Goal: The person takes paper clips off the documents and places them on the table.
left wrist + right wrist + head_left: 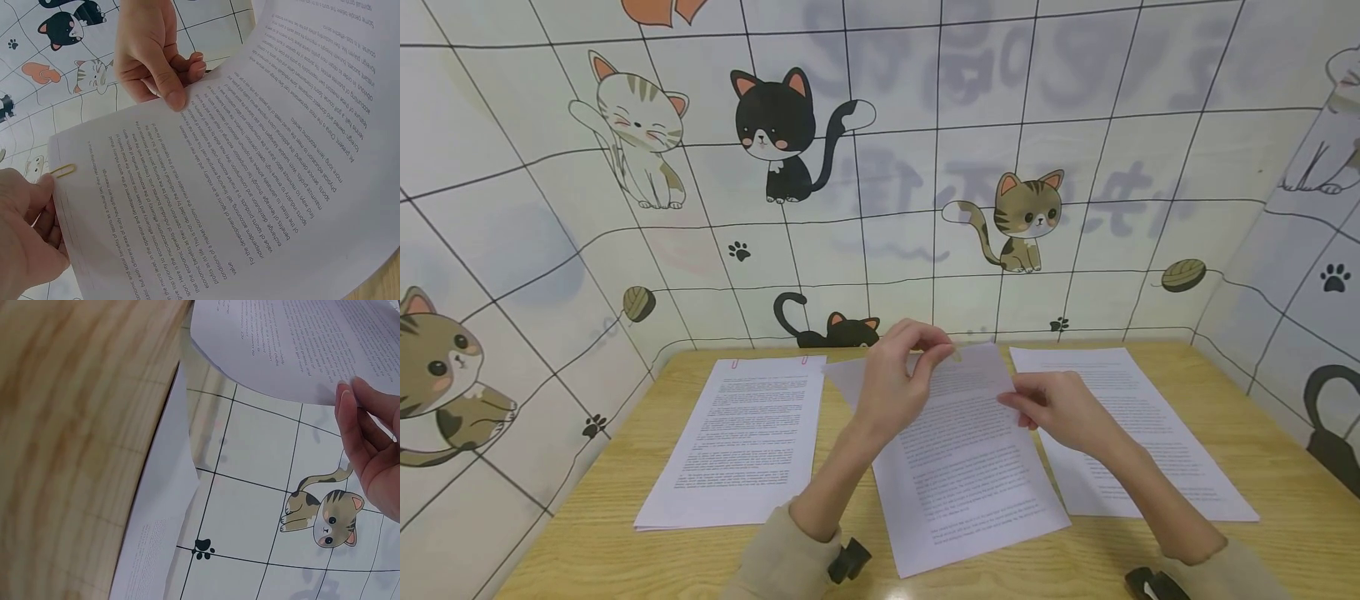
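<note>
A printed paper stack point(962, 475) is raised in the middle, its top end lifted off the table. At its top edge, a yellow paper clip point(65, 169) sits partly over the paper. My left hand point(895, 379) pinches the outer end of that clip between thumb and fingers. On the right edge of the stack, my right hand point(1060, 408) grips the paper between thumb and fingers. The right wrist view shows the right hand's fingertips point(345, 394) on the curved edge of the paper.
Left of the hands lies another printed stack point(748, 433) with two red paper clips point(734, 364) along its top. A third printed stack point(1138, 450) lies to the right, partly behind the right forearm. The wooden table point(587, 517) meets a cat-patterned wall point(895, 250) behind.
</note>
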Available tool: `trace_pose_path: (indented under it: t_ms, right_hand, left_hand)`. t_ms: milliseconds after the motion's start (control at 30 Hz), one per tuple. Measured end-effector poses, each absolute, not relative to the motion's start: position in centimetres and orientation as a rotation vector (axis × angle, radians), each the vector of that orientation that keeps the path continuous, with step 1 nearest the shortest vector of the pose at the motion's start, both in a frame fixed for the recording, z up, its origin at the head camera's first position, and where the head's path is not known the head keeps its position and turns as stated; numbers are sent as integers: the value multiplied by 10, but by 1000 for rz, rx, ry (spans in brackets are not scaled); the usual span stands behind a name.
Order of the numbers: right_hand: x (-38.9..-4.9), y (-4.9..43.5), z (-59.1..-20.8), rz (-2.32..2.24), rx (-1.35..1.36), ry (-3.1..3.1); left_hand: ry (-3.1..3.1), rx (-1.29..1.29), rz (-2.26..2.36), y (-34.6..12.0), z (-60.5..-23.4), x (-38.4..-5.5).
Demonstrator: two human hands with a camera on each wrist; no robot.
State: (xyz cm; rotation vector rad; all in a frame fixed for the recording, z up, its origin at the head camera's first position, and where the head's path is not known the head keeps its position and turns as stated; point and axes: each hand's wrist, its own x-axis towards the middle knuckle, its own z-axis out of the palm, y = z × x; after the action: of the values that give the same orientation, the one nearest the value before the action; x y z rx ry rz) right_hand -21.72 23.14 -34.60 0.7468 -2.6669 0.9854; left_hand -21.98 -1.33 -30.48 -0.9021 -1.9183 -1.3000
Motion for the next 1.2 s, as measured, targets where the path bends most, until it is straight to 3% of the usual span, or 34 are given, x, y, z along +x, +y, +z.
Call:
trace_pose_path:
  t_ms: [767, 1200]
  right_hand:
    - [-218, 234, -345, 940, 756, -2682]
    - [-219, 239, -345, 976, 665, -2729]
  left_hand:
    - [-1781, -738, -1527, -13, -308, -223]
    - [-1808, -790, -1601, -24, -301, -223]
